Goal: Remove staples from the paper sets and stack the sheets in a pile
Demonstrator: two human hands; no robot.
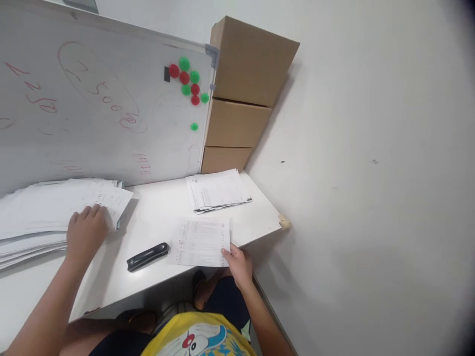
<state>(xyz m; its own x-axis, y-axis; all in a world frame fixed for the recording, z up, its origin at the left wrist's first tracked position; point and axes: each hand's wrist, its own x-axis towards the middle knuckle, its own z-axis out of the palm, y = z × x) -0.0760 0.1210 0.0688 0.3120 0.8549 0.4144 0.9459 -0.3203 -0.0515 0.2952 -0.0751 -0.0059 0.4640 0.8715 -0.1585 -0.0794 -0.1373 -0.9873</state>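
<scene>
Two bare hands are visible in the head view. The right hand [239, 264], lower center of the frame, holds a printed sheet [204, 242] pinched at its lower right corner, thumb on top. The sheet lies over the front edge of the white table [148, 210]; contact with the tabletop cannot be determined. The left hand [87, 227], left of the frame, rests with curled fingers on the right part of a large paper stack [44, 205]; whether it grips a page cannot be determined.

A black stapler [147, 256] lies between the hands, below center-left. A smaller paper pile [218, 189] lies above the printed sheet, apart from it. The whiteboard [111, 148], upper left, carries red handwriting and nine round magnets [184, 78], four red and five green. Cardboard boxes [256, 64] stand at its right end, upper center, beside the wall [352, 207].
</scene>
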